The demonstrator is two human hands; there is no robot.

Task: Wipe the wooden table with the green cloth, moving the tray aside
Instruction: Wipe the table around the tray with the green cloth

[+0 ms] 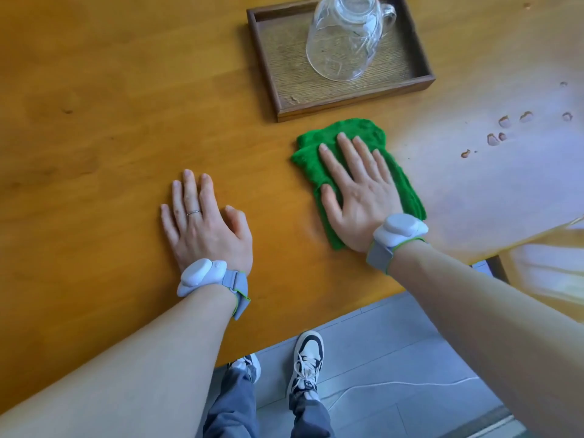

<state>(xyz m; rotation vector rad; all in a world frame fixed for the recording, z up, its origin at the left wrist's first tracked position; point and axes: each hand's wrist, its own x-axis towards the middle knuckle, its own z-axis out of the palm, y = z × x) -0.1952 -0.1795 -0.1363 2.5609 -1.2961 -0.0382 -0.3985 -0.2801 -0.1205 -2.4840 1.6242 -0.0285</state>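
Fingers of right hand flat atop green cloth.

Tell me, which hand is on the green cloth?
The right hand, fingers flat on the green cloth. The left hand rests on bare wooden table.

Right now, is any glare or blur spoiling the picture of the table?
Head view: strong glare whitens the table right of the green cloth, though the droplets there still show; hands and tray look sharp; wide-angle distortion bends the table's near edge.
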